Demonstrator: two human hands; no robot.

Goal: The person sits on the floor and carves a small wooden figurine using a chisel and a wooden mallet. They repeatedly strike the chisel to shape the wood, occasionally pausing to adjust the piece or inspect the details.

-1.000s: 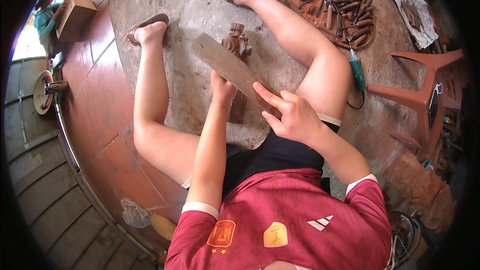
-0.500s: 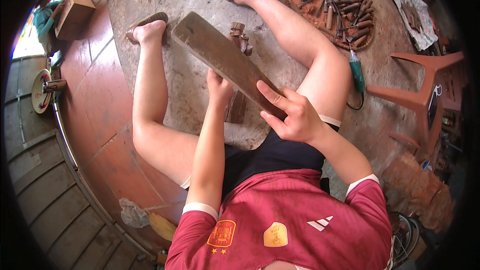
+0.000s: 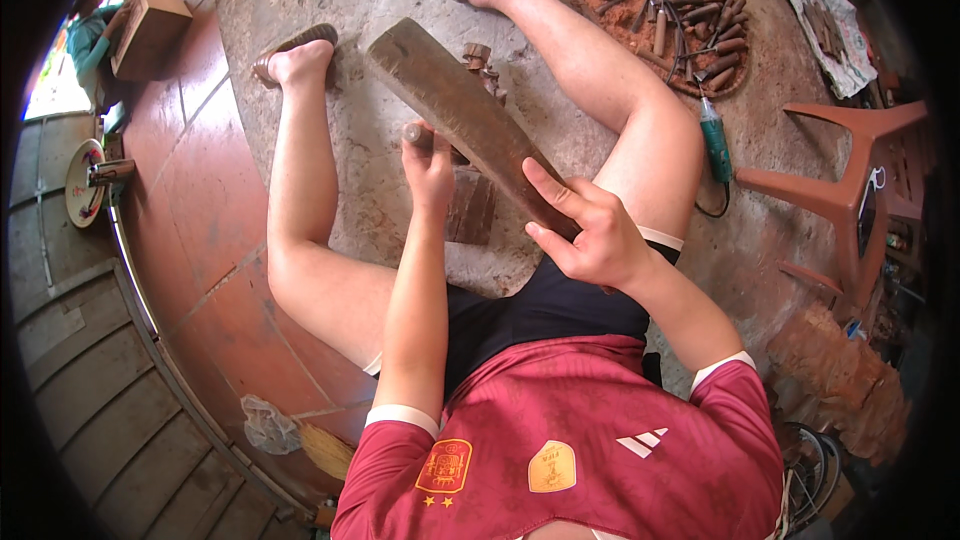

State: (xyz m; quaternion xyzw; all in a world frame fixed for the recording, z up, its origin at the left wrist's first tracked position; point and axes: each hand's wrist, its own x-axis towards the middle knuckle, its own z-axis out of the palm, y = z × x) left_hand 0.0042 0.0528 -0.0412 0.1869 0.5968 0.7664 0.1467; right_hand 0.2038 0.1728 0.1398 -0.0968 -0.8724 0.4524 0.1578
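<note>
Dark, worn wood: the mallet [image 3: 470, 120] slants from your right hand [image 3: 590, 235], clasped round its near end, towards eleven o'clock. Your left hand [image 3: 428, 165] fists a chisel handle [image 3: 412, 132]. Likely heavy, stiff; grip low, firmly.

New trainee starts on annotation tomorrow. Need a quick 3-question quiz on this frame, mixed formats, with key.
1. True or false: the right hand grips the near end of the long wooden slab.
2. Multiple choice: what does the left hand hold? A) a green power tool B) a short round wooden handle C) a broom
3. Fill in: the green power tool lies on the ground beside the person's ____ leg.

Key: 1 true; 2 B, only the butt of the handle shows, the rest is hidden behind the slab; 3 right.
</note>
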